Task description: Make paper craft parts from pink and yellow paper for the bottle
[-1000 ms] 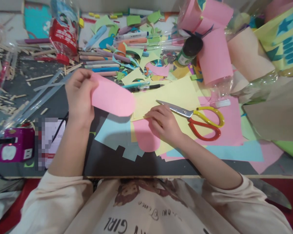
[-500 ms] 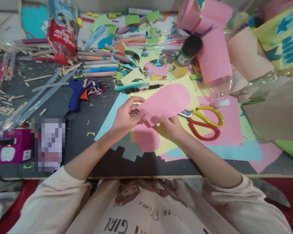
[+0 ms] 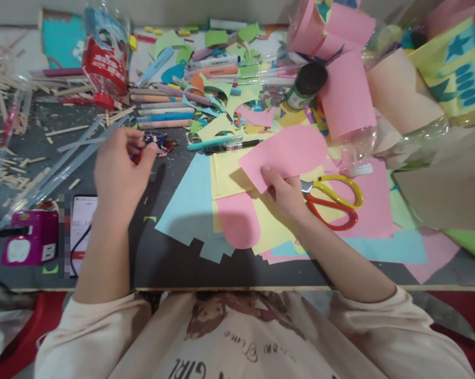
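My right hand (image 3: 282, 192) pinches the lower left end of a rounded pink paper piece (image 3: 290, 150). My left hand (image 3: 122, 160) is over the blue glue gun (image 3: 158, 141), thumb and fingers curled around it; most of the gun is hidden under the hand, with its nozzle end and scraps showing to the right. A second rounded pink piece (image 3: 239, 221) lies on yellow paper (image 3: 231, 173) below the held one. Scissors (image 3: 335, 202) with yellow and red handles rest just right of my right hand.
Markers (image 3: 166, 116), paper scraps and a dark-lidded jar (image 3: 308, 84) lie behind. A red-labelled bottle (image 3: 105, 58) stands at back left, pink-wrapped bottles (image 3: 347, 92) at right. Wooden sticks, a phone (image 3: 81, 226) and a purple box (image 3: 30, 237) are on the left.
My left hand has let go of the pink paper and moved left onto the glue gun. The paper, in my right hand alone, has shifted slightly right and up.
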